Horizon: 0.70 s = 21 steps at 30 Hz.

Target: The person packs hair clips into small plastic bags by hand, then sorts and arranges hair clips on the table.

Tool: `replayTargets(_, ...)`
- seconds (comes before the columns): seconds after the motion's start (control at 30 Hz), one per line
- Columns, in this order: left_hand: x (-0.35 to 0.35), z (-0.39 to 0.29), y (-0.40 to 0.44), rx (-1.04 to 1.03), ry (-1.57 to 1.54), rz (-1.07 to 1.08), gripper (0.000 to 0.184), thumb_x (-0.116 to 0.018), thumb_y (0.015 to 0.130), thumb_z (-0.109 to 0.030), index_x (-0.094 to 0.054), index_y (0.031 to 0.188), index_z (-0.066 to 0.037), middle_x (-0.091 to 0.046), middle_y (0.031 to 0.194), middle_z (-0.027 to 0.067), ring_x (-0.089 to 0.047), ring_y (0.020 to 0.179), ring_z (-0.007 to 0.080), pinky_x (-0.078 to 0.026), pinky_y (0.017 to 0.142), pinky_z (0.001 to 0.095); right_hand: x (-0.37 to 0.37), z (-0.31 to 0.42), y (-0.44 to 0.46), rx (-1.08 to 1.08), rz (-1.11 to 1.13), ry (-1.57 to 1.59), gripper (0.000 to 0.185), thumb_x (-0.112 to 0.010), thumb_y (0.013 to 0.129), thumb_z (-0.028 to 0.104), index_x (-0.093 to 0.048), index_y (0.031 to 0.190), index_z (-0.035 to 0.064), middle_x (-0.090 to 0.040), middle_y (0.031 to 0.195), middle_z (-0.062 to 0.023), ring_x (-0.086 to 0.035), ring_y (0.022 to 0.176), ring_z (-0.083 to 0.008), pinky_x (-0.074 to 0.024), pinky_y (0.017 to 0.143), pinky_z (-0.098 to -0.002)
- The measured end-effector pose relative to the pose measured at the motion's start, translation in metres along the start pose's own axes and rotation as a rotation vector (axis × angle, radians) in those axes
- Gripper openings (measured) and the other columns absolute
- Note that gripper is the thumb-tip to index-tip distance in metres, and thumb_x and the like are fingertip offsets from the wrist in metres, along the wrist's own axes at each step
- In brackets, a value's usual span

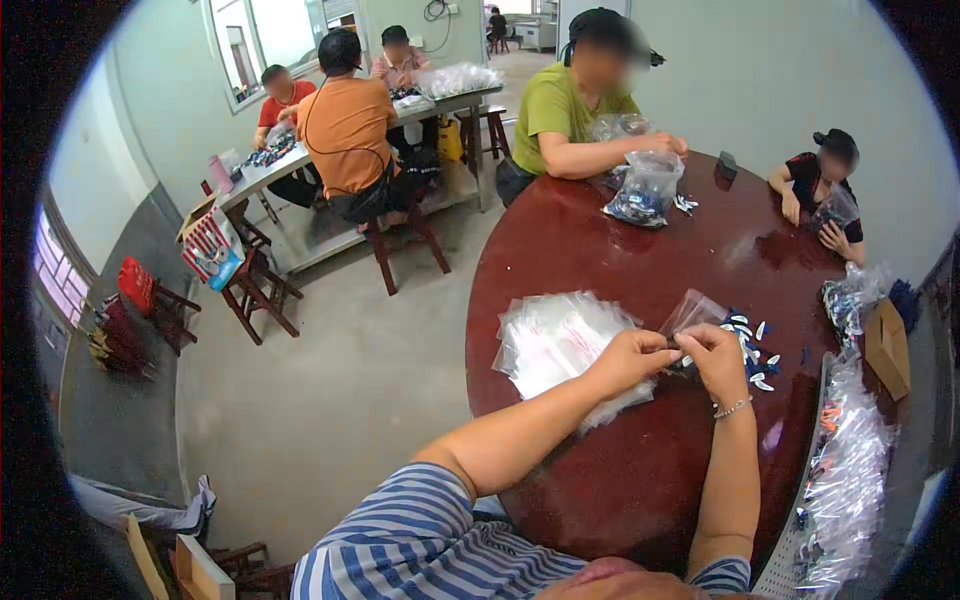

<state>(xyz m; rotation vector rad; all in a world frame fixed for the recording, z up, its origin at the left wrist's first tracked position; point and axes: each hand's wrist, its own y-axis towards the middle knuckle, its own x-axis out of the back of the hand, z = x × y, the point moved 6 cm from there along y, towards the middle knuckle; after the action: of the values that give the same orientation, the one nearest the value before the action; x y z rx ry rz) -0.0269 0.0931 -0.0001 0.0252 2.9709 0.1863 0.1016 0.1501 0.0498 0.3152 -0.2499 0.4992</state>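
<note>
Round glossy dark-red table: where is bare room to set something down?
Free: between the flat clear plastic bags and bulging clear plastic bag; between the forearms. Crowded: around left hand and right hand, beside small blue and white pieces.

Lighting: bright, even. Left window (62,265) glows. Table (560,250) shows glare patches. Fisheye distortion bends edges; corners black. Faces (622,45) blurred.

head cam: worn on head | faces forward, down | round table (580,245) near, pale wall (820,80) far | wide, curved edges

i count the wearer's two hands (632,362) (718,358), one bracelet (734,407), one round table (560,250).
</note>
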Motion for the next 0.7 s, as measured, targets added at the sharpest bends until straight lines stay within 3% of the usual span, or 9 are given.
replayTargets(0.27,-0.005,0.0,-0.001,0.039,0.029,0.057,0.019,-0.067,0.088,-0.023,-0.066,0.086,-0.003,-0.063,0.074,-0.0016,-0.053,0.066,0.0049,-0.043,0.059,0.0223,-0.001,0.006,-0.001,0.02,0.005,-0.054,0.01,-0.068,0.084,0.009,-0.068,0.087,-0.0005,-0.065,0.079,0.0002,-0.058,0.072,-0.0056,-0.0464,0.065,-0.0221)
replayTargets(0.43,0.0,-0.006,-0.001,0.001,0.029,0.001,0.022,-0.068,0.087,-0.025,-0.066,0.083,-0.003,-0.063,0.072,-0.0004,-0.053,0.065,0.0059,-0.043,0.058,0.0235,-0.007,0.016,-0.003,0.009,-0.046,0.228,0.009,-0.066,0.086,0.008,-0.068,0.086,-0.0009,-0.065,0.082,-0.0015,-0.058,0.075,-0.0078,-0.0459,0.069,-0.0226)
replayTargets(0.5,0.0,-0.008,-0.002,-0.013,0.069,0.004,0.023,-0.069,0.086,-0.025,-0.065,0.082,-0.002,-0.063,0.071,-0.0001,-0.053,0.065,0.0063,-0.043,0.058,0.0239,-0.001,0.011,-0.001,0.041,-0.006,0.143,0.009,-0.065,0.086,0.008,-0.068,0.086,-0.001,-0.065,0.082,-0.0024,-0.058,0.076,-0.0082,-0.0457,0.07,-0.0227)
replayTargets(0.6,-0.001,-0.011,-0.003,-0.008,0.093,0.032,0.019,-0.068,0.084,-0.016,-0.064,0.08,0.002,-0.062,0.07,0.002,-0.056,0.065,0.0091,-0.045,0.059,0.0255,0.004,0.005,0.002,0.101,0.039,0.021,0.009,-0.064,0.087,0.007,-0.068,0.086,-0.0012,-0.065,0.079,-0.0034,-0.058,0.074,-0.009,-0.0459,0.069,-0.0231)
replayTargets(0.7,-0.002,-0.007,0.0,-0.107,0.06,0.068,0.016,-0.07,0.079,-0.012,-0.064,0.075,0.002,-0.061,0.066,0.0025,-0.054,0.062,0.0091,-0.044,0.057,0.0274,0.011,-0.009,0.005,-0.015,-0.052,0.052,0.01,-0.067,0.085,0.008,-0.068,0.083,-0.0009,-0.066,0.077,-0.0024,-0.058,0.068,-0.0085,-0.0456,0.064,-0.0223)
